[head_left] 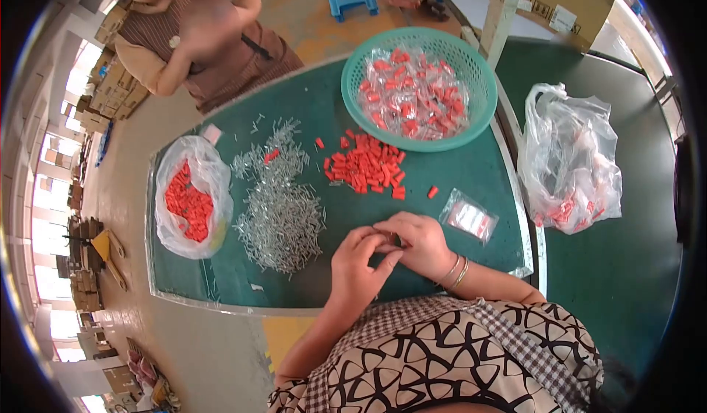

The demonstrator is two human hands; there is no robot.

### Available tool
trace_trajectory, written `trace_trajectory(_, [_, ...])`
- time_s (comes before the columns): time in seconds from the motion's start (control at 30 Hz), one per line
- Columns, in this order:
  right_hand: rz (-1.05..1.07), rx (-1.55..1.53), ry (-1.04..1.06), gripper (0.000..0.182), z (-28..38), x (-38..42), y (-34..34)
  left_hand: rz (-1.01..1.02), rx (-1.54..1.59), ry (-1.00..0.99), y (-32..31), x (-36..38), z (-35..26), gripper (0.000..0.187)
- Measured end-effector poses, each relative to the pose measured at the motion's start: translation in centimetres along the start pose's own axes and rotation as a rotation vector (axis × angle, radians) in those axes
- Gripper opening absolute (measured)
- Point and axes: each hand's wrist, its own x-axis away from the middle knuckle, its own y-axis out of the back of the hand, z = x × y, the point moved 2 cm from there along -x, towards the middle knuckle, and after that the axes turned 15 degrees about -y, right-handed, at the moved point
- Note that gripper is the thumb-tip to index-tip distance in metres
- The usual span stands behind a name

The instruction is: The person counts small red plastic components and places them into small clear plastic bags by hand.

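1. The left hand [359, 262] and right hand [417, 242] meet over the green table [471, 173], fingertips pinched together on something too small to identify.
2. It looks like the counting or bagging step (1 packet [468, 218] lies just beside the right hand).
3. The next move calls for a reach to the screws [282, 218] or red plugs [366, 166].
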Motion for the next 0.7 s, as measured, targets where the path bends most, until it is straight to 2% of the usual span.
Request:
trace_trajectory(0.1, [0.014, 0.047, 0.060, 0.034, -0.2, -0.1, 0.0, -0.015, 0.019, 0.046, -0.2, 0.4, 0.5, 0.019])
trace_trajectory(0.17, [0.064, 0.012, -0.001, 0.037, 0.6, -0.2, 0.3, 0.002, 0.013, 0.086, 0.4, 0.3, 0.7, 0.013])
trace_trajectory(0.23, [0.163, -0.074, -0.113, 0.040, 1.2, -0.3, 0.7, 0.043, -0.001, 0.007, 1.3, -0.1, 0.9, 0.013])
trace_trajectory(0.33, [0.235, -0.136, -0.213, 0.031, 1.0, -0.2, 0.9, 0.131, -0.019, -0.055, 2.3, 0.1, 0.9, 0.012])
trace_trajectory(0.47, [0.223, -0.234, -0.189, 0.016, 0.5, 0.0, 0.4, 0.206, -0.058, -0.071, 2.8, 0.6, 1.5, 0.015])
trace_trajectory(0.6, [0.208, -0.264, -0.230, 0.009, 0.6, 0.2, 0.6, 0.068, -0.039, -0.067, 2.6, 0.6, 1.4, 0.018])
trace_trajectory(0.7, [0.179, -0.231, -0.208, 0.008, 0.9, 0.1, 0.8, 0.016, -0.015, 0.023, 2.4, 0.5, 1.2, 0.019])
